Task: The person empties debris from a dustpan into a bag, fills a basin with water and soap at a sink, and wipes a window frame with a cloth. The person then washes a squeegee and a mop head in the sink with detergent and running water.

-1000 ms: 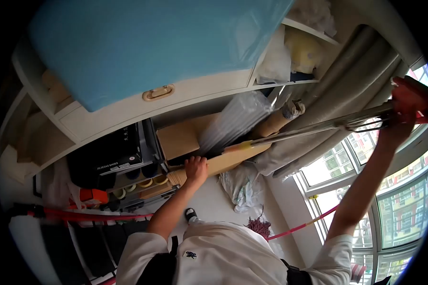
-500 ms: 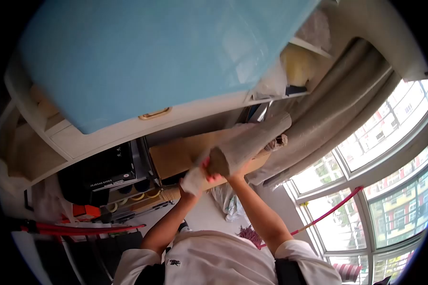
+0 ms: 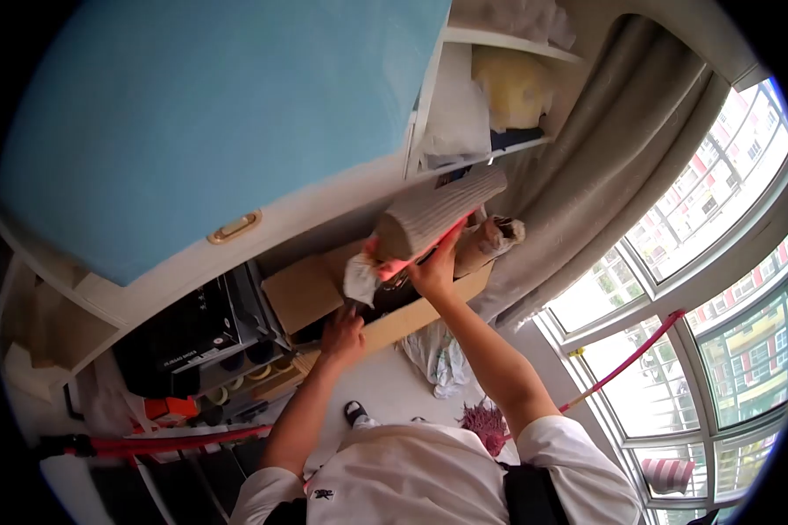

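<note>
My right hand [image 3: 434, 267] is closed on the underside of a grey ribbed roll [image 3: 438, 212], which tilts up to the right. Something red [image 3: 392, 262] shows beneath the roll, and a crumpled whitish wrap [image 3: 360, 280] hangs at its near end. Just below that wrap, at the front of an open cardboard box [image 3: 392, 325], my left hand [image 3: 345, 332] has its fingers bent together around a small dark part that I cannot make out. Inside the box, dark contents are partly hidden by my hands and the roll. Another wrapped roll [image 3: 486, 245] stands at the box's right end.
A blue cabinet door [image 3: 228, 114] with a brass handle hangs above the box. Black shoe boxes [image 3: 193, 324] sit on the left. A plastic bag [image 3: 438, 360] lies on the floor by a mop head [image 3: 484, 426]. Grey curtains [image 3: 595, 157] and windows are at right.
My left hand has left the whitish wrap and moved down to the box's front. The roll in my right hand has shifted up and away, uncovering more of the box's inside. The view has turned.
</note>
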`<state>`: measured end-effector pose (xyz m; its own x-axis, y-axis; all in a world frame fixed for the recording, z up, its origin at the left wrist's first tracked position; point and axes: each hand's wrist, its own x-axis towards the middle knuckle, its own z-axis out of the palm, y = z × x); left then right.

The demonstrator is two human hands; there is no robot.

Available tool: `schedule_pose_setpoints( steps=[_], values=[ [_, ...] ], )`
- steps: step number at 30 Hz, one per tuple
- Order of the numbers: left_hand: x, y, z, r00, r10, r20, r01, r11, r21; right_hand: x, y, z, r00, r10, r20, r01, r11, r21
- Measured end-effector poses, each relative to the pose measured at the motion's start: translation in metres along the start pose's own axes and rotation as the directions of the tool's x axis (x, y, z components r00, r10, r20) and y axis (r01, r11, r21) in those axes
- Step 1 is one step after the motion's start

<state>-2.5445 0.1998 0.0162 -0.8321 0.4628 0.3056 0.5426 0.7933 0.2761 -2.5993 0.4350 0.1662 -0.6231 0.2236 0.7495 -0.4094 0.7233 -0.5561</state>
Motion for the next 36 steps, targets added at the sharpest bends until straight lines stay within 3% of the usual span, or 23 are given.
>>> schedule_pose_setpoints(
  steps=[2, 3, 6, 7, 8, 10, 12, 13, 14, 16, 20, 21, 24, 26, 30, 32, 34, 36],
  values=[
    [0.015, 0.001, -0.023, 0.996, -0.074, 0.045, 0.074, 0.997, -0.004, -0.024, 0.013, -0.004, 0.998, 0.047, -0.042, -0.050, 0.996, -0.068],
    [0.013, -0.004, -0.016, 1.000, 0.006, -0.027, -0.004, 0.999, 0.042, -0.028, 0.013, -0.004, 0.995, -0.022, -0.097, 0.018, 0.999, -0.044],
    [0.010, 0.020, -0.030, 0.987, -0.129, 0.097, 0.125, 0.991, 0.041, -0.052, 0.022, 0.013, 0.990, 0.142, -0.015, -0.143, 0.990, -0.023],
    [0.010, 0.020, -0.026, 0.990, -0.125, 0.068, 0.123, 0.992, 0.023, -0.054, 0.019, 0.016, 0.996, 0.090, -0.021, -0.092, 0.987, -0.135],
    [0.009, 0.015, -0.017, 0.993, -0.114, 0.034, 0.113, 0.993, 0.010, -0.060, 0.021, 0.021, 0.957, 0.282, 0.067, -0.275, 0.956, -0.099],
    [0.004, 0.005, -0.002, 0.999, -0.041, -0.027, 0.042, 0.998, 0.042, -0.096, 0.037, 0.036, 0.756, 0.597, 0.269, -0.604, 0.794, -0.064],
    [-0.003, 0.000, 0.005, 0.996, 0.024, -0.088, -0.022, 0.999, 0.029, -0.133, 0.058, 0.063, 0.895, 0.423, 0.140, -0.369, 0.880, -0.300],
    [-0.003, 0.006, -0.006, 0.999, -0.052, 0.011, 0.052, 0.998, 0.046, -0.124, 0.052, 0.061, 0.824, 0.530, 0.200, -0.438, 0.820, -0.368],
    [-0.008, 0.010, -0.012, 0.999, -0.042, -0.017, 0.043, 0.997, 0.064, -0.123, 0.054, 0.066, 0.915, 0.377, 0.142, -0.295, 0.868, -0.400],
    [0.010, 0.006, -0.020, 0.993, -0.033, -0.115, 0.045, 0.994, 0.103, -0.102, 0.045, 0.040, 0.834, 0.436, 0.338, -0.292, 0.869, -0.400],
    [0.018, -0.006, -0.012, 0.985, -0.062, -0.162, 0.093, 0.977, 0.192, -0.075, 0.024, -0.017, 0.981, 0.189, 0.042, -0.173, 0.955, -0.241],
    [0.017, -0.005, -0.012, 0.966, -0.033, -0.258, 0.095, 0.967, 0.235, -0.058, 0.020, -0.024, 0.999, 0.053, 0.003, -0.051, 0.981, -0.190],
    [0.014, -0.002, -0.006, 0.964, -0.088, -0.251, 0.149, 0.961, 0.233, 0.001, 0.008, -0.023, 0.945, -0.149, 0.290, 0.223, 0.945, -0.241],
    [0.022, 0.004, -0.014, 0.963, -0.152, -0.222, 0.199, 0.959, 0.205, 0.007, 0.032, -0.005, 0.926, -0.164, 0.340, 0.268, 0.920, -0.286],
    [0.027, -0.009, -0.016, 0.962, -0.181, -0.205, 0.224, 0.953, 0.206, -0.024, 0.104, 0.048, 0.918, 0.036, 0.396, 0.143, 0.898, -0.415],
    [0.027, -0.012, -0.013, 0.966, -0.165, -0.200, 0.203, 0.961, 0.189, 0.001, 0.129, 0.050, 0.838, 0.209, 0.504, 0.108, 0.841, -0.530],
    [0.040, -0.017, -0.018, 0.958, -0.202, -0.203, 0.245, 0.945, 0.218, 0.013, 0.131, 0.058, 0.848, 0.215, 0.485, 0.052, 0.876, -0.480],
    [0.058, -0.021, -0.018, 0.956, -0.213, -0.202, 0.256, 0.941, 0.220, 0.024, 0.108, 0.060, 0.794, 0.338, 0.506, 0.027, 0.811, -0.585]
  ],
)
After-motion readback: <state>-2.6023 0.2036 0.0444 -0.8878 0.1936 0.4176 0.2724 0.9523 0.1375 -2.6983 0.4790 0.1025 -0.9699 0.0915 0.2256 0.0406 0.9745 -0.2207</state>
